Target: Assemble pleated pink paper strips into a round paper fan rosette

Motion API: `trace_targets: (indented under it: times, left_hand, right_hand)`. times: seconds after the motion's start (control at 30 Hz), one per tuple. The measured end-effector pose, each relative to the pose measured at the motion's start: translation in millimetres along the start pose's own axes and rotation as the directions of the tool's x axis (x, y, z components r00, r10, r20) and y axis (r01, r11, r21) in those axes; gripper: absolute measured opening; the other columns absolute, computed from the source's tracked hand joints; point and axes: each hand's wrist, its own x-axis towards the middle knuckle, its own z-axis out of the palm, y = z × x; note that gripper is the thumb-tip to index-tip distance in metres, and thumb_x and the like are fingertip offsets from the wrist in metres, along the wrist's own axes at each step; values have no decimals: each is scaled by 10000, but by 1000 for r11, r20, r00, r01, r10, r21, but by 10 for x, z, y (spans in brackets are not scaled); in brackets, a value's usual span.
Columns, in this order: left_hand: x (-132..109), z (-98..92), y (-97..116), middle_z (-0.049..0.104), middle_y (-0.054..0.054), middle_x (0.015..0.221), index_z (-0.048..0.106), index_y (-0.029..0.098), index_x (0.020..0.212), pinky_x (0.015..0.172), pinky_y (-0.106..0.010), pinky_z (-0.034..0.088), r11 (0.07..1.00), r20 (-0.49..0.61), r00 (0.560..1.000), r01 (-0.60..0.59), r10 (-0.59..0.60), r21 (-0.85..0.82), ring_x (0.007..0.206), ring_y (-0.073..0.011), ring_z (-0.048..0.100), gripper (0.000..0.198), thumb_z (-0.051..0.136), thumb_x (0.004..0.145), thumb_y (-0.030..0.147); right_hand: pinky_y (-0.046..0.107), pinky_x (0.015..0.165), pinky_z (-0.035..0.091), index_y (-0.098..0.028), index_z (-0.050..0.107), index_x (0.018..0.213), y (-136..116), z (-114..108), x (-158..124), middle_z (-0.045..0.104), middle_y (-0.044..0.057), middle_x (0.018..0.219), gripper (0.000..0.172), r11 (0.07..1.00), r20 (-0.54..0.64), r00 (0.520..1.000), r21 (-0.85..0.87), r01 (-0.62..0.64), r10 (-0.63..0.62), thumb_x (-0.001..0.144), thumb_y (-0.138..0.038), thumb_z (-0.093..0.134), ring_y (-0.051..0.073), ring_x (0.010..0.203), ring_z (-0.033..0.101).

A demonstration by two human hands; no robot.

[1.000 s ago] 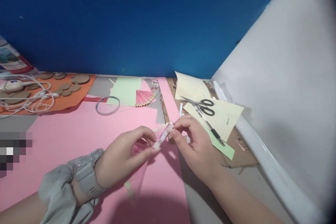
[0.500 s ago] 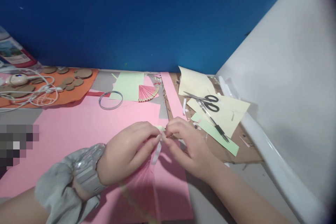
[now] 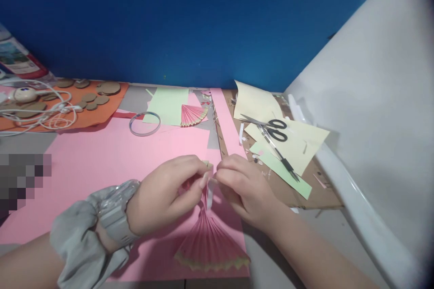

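A pleated pink paper fan (image 3: 212, 244) with a yellow zigzag edge spreads toward me, its narrow end up between my hands. My left hand (image 3: 171, 187) pinches that gathered end between thumb and fingers. A short white strip (image 3: 210, 193) hangs down beside the folds. My right hand (image 3: 246, 185) is closed at the strip's upper end, fingertips close to the left thumb. Exactly what the right fingertips grip is partly hidden. Under the fan lies a large pink paper sheet (image 3: 101, 162).
Scissors (image 3: 278, 130) and a pen (image 3: 280, 156) lie on cream paper (image 3: 310, 137) at the right. A roll of tape (image 3: 145, 134) and a smaller pink fan (image 3: 193, 115) lie beyond my hands. White cables (image 3: 64, 110) and cardboard discs (image 3: 108, 87) rest on orange paper at the left.
The fan, blurred before, now shows clearly and has swung to the right. The white strip hangs more upright. My right fingers have curled in more. The view has shifted slightly.
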Motion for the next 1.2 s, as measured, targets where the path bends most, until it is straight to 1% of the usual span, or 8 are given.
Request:
trace_targets:
  times: [0.1,0.27,0.37,0.53,0.63,0.73,0.93,1.2]
  left_hand:
    - [2,-5,6,532,14,717,511,169,781,629,-219,390,997,-29,999,42,-44,-67,658,-99,488,141,404,873,157]
    - [-5,0,12,546,22,710,524,165,786,619,-203,392,987,-29,996,82,-87,-135,645,-91,498,117,431,854,146]
    - [-6,6,17,547,27,710,528,164,778,619,-196,390,984,-35,994,96,-102,-150,647,-86,498,113,441,841,130]
    - [5,1,27,541,34,704,524,161,764,612,-187,383,982,-48,992,108,-117,-156,641,-78,493,115,443,829,110]
    - [8,-3,28,540,35,696,525,160,767,605,-186,382,980,-57,991,108,-119,-170,632,-75,491,116,440,838,125]
    - [5,0,18,536,40,689,524,160,764,602,-179,381,979,-70,991,104,-117,-174,628,-71,488,117,441,840,126]
    - [2,-2,-4,520,48,674,522,158,766,596,-167,382,981,-106,989,87,-106,-171,616,-61,475,121,438,849,132]
    - [30,-27,-38,523,43,692,510,156,760,622,-175,399,975,-122,982,117,-141,-188,633,-64,492,120,434,850,135]
  right_hand:
    - [281,546,387,-233,493,803,-25,-15,-1,520,14,666,148,997,-17,1000,-78,14,-16,811,-104,421,152,630,473]
    - [274,512,363,-227,471,594,-78,-25,16,476,-13,524,210,987,31,987,20,-160,159,792,-156,475,133,527,459]
    - [262,495,351,-214,464,568,-101,-4,17,472,-20,502,227,981,30,982,34,-189,188,780,-136,471,118,489,451]
    - [235,462,338,-202,423,553,-128,12,28,465,-34,473,220,992,-39,992,-27,-120,119,748,-109,464,95,447,444]
    - [230,451,345,-208,400,563,-131,15,25,475,-39,463,214,998,-105,994,-53,-41,36,721,-75,456,95,437,457]
    - [233,447,359,-214,405,595,-135,23,5,490,-39,463,205,996,-130,991,-88,28,-40,705,-47,453,101,435,464]
    - [233,433,356,-205,463,672,-177,6,3,503,-27,467,149,999,-122,992,-31,30,-33,709,-60,463,98,421,436]
    - [234,417,312,-214,461,683,-213,9,15,462,-40,454,176,1000,-135,991,11,26,-24,671,-39,461,96,403,392]
